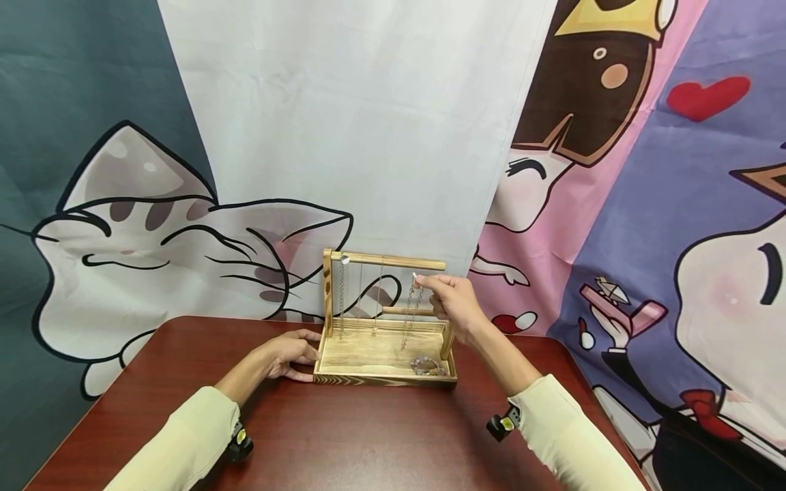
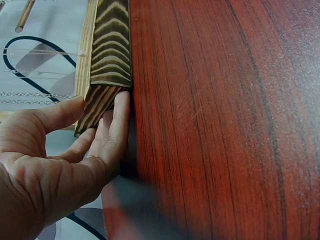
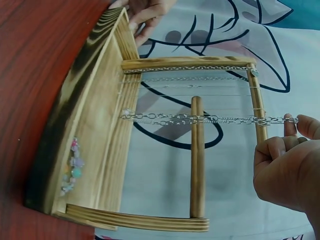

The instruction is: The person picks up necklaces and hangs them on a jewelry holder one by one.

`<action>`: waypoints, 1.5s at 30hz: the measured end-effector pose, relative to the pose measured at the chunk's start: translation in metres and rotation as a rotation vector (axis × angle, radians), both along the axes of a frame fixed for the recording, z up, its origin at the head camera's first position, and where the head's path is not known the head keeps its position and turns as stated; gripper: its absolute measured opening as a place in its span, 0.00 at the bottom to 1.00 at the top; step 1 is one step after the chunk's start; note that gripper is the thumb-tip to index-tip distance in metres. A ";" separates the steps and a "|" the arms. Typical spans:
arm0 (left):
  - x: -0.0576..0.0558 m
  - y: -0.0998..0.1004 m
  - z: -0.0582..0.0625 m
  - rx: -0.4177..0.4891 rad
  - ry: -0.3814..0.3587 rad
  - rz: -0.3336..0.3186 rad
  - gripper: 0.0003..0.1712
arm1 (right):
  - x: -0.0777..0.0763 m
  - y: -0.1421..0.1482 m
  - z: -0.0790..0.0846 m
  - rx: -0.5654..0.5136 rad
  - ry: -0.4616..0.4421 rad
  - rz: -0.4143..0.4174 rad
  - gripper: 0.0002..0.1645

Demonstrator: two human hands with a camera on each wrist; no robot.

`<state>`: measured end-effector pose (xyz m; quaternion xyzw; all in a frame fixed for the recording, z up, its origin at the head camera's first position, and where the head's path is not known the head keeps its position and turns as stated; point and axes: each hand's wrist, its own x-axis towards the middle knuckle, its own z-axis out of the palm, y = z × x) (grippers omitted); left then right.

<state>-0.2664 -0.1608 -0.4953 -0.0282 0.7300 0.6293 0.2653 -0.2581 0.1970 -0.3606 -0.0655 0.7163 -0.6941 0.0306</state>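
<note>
A wooden jewelry stand (image 1: 381, 380) has a shallow tray and two horizontal bars. My left hand (image 1: 291, 354) grips the tray's left end, its thumb (image 2: 70, 111) at the upper edge and a finger low by the table. Above the tray my right hand (image 1: 454, 300) pinches the top of a silver chain necklace (image 3: 215, 119) between thumb and fingertip. The necklace hangs in a long loop past the lower bar (image 3: 197, 150), its lower end over the tray. Other thin necklaces (image 1: 342, 293) hang from the upper bar (image 1: 399, 261). A beaded bracelet (image 3: 75, 167) lies in the tray's right part.
The stand sits toward the back of a reddish-brown wooden table (image 1: 368, 436). Close behind it hangs a cloth backdrop (image 1: 368, 136) with cartoon figures. A small black camera (image 1: 502, 424) is strapped to the right wrist, another (image 1: 239, 444) to the left.
</note>
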 end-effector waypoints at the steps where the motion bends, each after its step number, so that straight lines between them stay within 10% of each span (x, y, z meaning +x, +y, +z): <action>1: 0.000 0.000 0.000 0.002 0.001 0.000 0.39 | 0.000 0.000 0.001 -0.002 0.006 -0.001 0.12; 45: 0.002 0.002 0.002 -0.004 0.008 -0.001 0.38 | -0.015 0.020 0.071 -0.139 0.179 -0.109 0.14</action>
